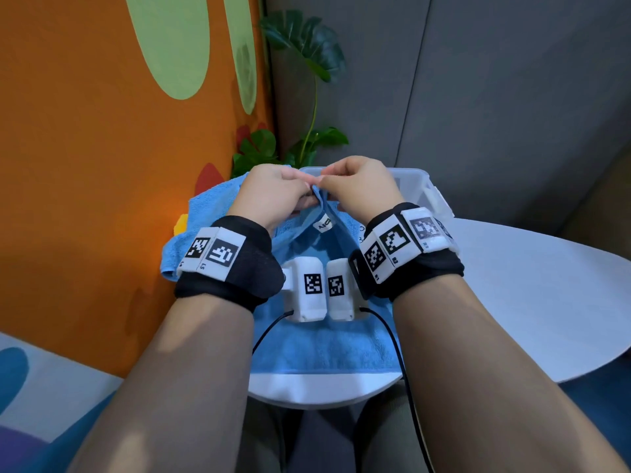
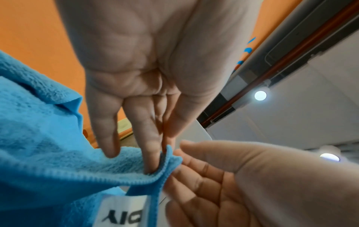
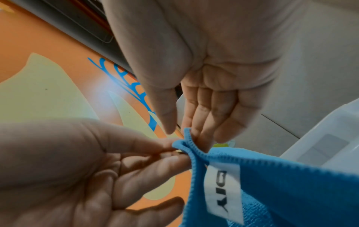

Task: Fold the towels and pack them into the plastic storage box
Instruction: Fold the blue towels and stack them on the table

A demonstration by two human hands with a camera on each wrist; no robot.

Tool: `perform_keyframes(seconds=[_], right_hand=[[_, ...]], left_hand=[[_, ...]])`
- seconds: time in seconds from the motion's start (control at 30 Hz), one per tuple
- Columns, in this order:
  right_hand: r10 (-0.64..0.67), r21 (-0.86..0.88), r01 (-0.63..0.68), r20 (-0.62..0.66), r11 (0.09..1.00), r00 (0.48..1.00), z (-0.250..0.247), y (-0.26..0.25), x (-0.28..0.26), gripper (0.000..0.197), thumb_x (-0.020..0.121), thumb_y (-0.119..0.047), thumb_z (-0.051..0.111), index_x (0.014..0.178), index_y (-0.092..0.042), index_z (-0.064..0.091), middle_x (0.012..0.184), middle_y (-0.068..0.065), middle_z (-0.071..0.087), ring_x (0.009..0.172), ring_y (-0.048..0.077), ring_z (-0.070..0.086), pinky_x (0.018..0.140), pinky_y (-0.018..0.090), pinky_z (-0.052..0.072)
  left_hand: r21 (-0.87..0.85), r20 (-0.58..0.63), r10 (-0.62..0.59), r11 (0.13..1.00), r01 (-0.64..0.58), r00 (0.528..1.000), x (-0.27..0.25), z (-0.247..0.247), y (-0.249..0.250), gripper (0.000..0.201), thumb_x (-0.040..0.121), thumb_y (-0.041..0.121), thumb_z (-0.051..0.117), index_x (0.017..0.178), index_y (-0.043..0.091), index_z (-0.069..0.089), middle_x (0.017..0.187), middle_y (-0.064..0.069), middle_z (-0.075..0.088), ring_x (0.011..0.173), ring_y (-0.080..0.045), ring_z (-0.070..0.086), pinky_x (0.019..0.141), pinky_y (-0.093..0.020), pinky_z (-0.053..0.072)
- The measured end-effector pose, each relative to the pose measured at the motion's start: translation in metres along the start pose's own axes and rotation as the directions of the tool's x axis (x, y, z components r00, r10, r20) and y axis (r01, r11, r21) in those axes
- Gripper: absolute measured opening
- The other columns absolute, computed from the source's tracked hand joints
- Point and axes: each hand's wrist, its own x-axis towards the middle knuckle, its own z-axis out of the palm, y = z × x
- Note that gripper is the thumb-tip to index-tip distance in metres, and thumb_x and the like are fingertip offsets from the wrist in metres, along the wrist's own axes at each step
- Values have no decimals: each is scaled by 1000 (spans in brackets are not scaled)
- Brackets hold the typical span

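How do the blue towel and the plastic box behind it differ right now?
The blue towel is soft, opaque and partly lifted, pinched at one corner by the left hand and right hand; the plastic box is rigid, translucent white and untouched. The towel lies nearer the person, the box farther. Both rest on the white table.

Lighting: even indoor light. Two round ceiling lamps [image 2: 260,95] glare at 3 o'clock in the left wrist view. Soft forearm shadows, head view. Both wrist views blurred at close range; edges bent by wide-angle distortion; head view sharp centrally.
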Motion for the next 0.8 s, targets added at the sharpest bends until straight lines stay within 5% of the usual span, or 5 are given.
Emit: perform_keyframes(seconds=[0.17, 0.37, 0.57, 0.7, 0.8], right_hand=[[-98, -175, 106, 51, 979, 994, -1, 0, -1, 27, 74, -16, 77, 92, -24, 59, 81, -10, 64, 73, 8, 60, 61, 18, 47], [-171, -302, 188, 81, 935, 982, -6, 4, -3, 33, 78, 2, 50, 89, -27, 59, 81, -7, 57, 68, 6, 50, 55, 16, 37], [-239, -244, 283, 196, 928, 951, -15, 4, -3, 44, 76, 6, 46, 74, -36, 58, 85, -2, 68, 67, 12, 56, 62, 28, 51], [-308, -175, 338, 177, 925, 935, -26, -1, -2, 45, 75, 7, 48, 72, -36, 59, 78, -6, 68, 71, 14, 62, 68, 35, 55], [-361, -152, 366, 65, 918, 930, -36, -8, -2, 42, 73, 6, 45, 72, -34, 59, 78, -8, 68, 74, 8, 63, 70, 29, 54]], left_hand=[[86, 58, -21, 996, 16, 998, -2, -3, 6, 22, 91, 8, 55, 109, 21, 55, 96, -2, 74, 84, -10, 72, 77, -33, 48], [236, 89, 42, 970, -62, 995, -3, -9, 5, 24, 91, 5, 57, 112, 16, 58, 100, -10, 72, 89, -18, 71, 46, -11, 41], [627, 221, 110, 745, -228, 969, 7, -22, -8, 53, 89, 10, 62, 131, 41, 49, 125, 3, 39, 90, -15, 52, 65, -15, 41], [754, 257, 73, 608, -247, 964, 13, -22, -16, 43, 86, 26, 70, 126, 28, 56, 148, -2, 34, 134, -25, 34, 112, -38, 27], [808, 218, 46, 552, -207, 975, 16, -25, -23, 38, 79, 46, 70, 108, 23, 66, 130, 1, 53, 125, -27, 44, 104, -43, 36]])
